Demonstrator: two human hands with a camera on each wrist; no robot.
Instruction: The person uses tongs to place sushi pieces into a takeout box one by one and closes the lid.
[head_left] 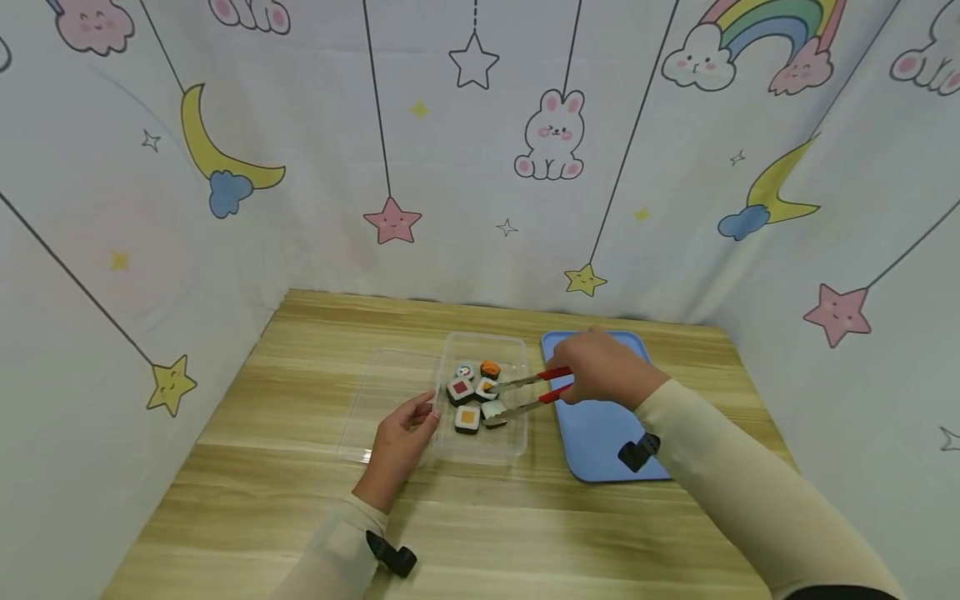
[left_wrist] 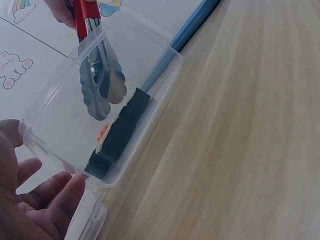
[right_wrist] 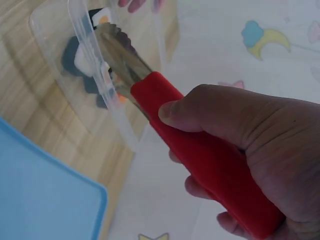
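My right hand [head_left: 603,367] grips the red handles of metal tongs [right_wrist: 200,165], thumb on one side and fingers curled beneath. Parted, the tongs' scalloped tips hang inside a clear plastic box [head_left: 487,340], just above several sushi pieces [head_left: 467,419], with nothing visibly lifted between them. The pieces have dark sides and white tops with orange, yellow or red centres; one orange-topped piece [head_left: 490,368] sits at the back. My left hand [head_left: 402,439] rests its relaxed fingertips against the box's left side; in the left wrist view the fingers [left_wrist: 67,200] lie along its outer wall.
A blue tray [head_left: 600,437] lies to the right of the box, partly under my right forearm. Left of the box is a clear plastic lid [head_left: 375,375] on the wooden table [head_left: 300,492]. A patterned white curtain [head_left: 465,150] surrounds the table's back and sides.
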